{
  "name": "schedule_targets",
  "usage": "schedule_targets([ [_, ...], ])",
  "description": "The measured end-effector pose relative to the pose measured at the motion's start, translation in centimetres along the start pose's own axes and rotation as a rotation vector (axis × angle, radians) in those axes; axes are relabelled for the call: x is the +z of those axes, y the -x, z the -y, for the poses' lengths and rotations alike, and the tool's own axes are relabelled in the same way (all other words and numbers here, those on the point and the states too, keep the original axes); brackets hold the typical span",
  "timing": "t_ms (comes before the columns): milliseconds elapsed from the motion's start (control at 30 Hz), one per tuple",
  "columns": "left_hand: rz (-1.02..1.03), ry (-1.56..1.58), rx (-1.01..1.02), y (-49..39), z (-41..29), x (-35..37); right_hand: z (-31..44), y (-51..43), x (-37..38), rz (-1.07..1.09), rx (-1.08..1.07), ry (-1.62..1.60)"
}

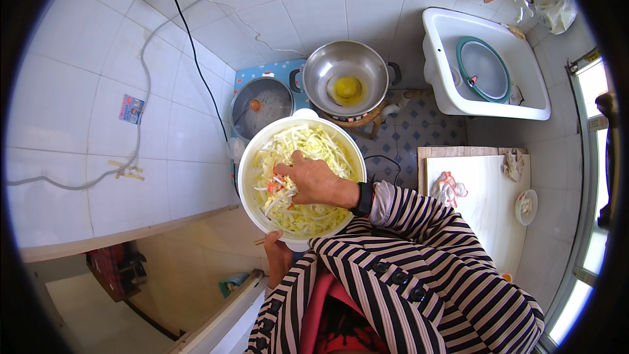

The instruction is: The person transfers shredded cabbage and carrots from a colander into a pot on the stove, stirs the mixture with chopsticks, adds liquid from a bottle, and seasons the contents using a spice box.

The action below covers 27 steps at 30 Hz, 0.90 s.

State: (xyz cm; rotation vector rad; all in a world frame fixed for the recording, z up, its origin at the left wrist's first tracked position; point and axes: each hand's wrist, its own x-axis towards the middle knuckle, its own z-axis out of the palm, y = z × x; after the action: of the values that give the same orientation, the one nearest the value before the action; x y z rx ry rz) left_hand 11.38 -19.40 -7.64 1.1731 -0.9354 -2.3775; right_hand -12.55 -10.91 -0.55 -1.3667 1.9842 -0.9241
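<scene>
A white plastic basin [248, 196] full of shredded cabbage [314, 221] is close before me. My left hand [278, 251] grips its near rim from below and outside, and the end of a thin wooden stick [259, 242] juts out beside the fingers. My right hand [317, 181], with a black band at the wrist, reaches into the basin. Its curled fingers are around some cabbage mixed with orange-red strips [276, 184]; the fingertips are partly hidden. Just beyond the basin stands a two-handled steel pot [319, 66] with yellow liquid [347, 88] in its bottom.
Left of the pot is a glass-lidded pan [263, 118]. A wooden stool [371, 120] supports the steel pot. On the right are a white sink [442, 93] holding a green-rimmed basin [464, 59], and a white board [471, 191] with a plastic bag [448, 189]. A black cord [196, 61] hangs at the left.
</scene>
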Motion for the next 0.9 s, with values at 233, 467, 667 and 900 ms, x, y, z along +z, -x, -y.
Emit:
schedule_targets([
  [233,-0.021,0.080,-0.054,-0.1,0.4,0.4,-0.9,0.0,0.3,-0.009,-0.010,-0.010],
  [467,-0.005,0.081,-0.120,0.1,0.2,1.4,-1.1,0.0,-0.2,0.018,-0.003,-0.014],
  [667,0.065,-0.038,-0.092,-0.6,0.7,0.2,-1.3,-0.1,-0.4,0.029,0.000,-0.013],
  [900,0.047,-0.067,-0.106,-1.3,0.8,-0.7,-1.6,-0.4,-0.4,0.033,0.012,-0.011],
])
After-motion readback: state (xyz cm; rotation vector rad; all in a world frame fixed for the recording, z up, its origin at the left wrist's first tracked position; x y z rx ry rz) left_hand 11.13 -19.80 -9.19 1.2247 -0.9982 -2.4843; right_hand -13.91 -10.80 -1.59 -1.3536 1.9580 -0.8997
